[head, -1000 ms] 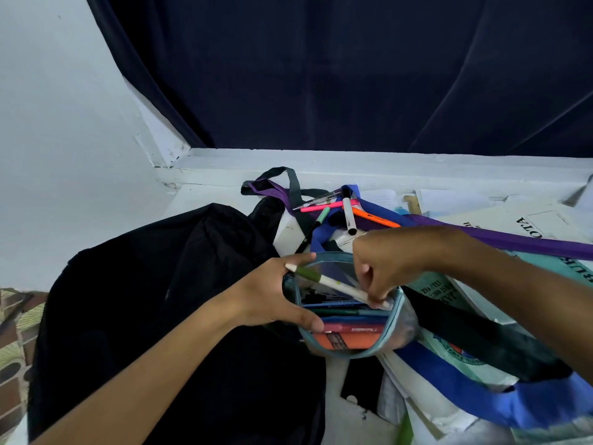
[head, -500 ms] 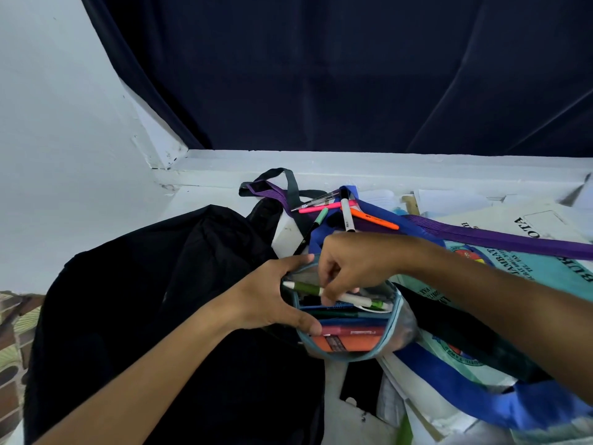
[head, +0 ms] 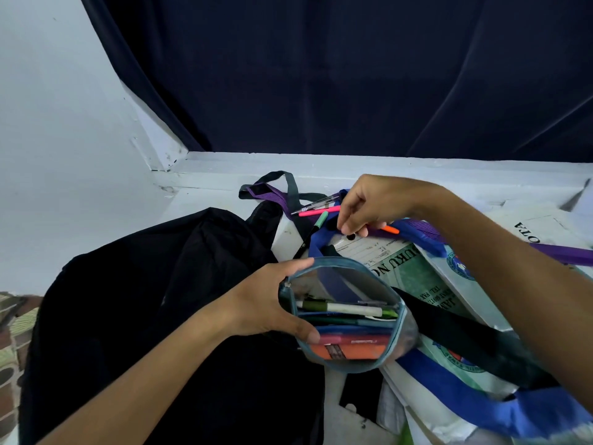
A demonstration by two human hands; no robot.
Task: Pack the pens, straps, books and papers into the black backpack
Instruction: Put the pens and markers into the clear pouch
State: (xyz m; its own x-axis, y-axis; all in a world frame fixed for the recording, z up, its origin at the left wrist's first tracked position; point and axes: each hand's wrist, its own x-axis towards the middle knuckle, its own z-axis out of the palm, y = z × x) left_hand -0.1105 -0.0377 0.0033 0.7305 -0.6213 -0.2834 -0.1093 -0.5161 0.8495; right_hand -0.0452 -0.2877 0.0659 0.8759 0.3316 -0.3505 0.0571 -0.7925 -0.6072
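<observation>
My left hand (head: 266,303) grips the rim of a clear pencil pouch (head: 353,366) with teal trim and holds it open. A green and white pen (head: 346,307) lies inside on top of several other pens. My right hand (head: 369,207) is over the loose pens at the back, fingers curled down and pinching an orange pen (head: 391,229). A pink pen (head: 317,211), a clear pen (head: 317,203) and a green-capped pen (head: 313,232) lie just left of it. The black backpack (head: 128,316) lies to the left, under my left arm.
A green and white printed book (head: 417,277) and papers lie under the pouch on the right. A purple strap (head: 561,255), a blue strap (head: 449,390) and a black strap (head: 465,335) cross them. A white ledge (head: 256,168) and dark curtain stand behind.
My right hand let go of the green and white pen, now in the pouch, and moved up and back to the loose pens. My left hand still holds the pouch open.
</observation>
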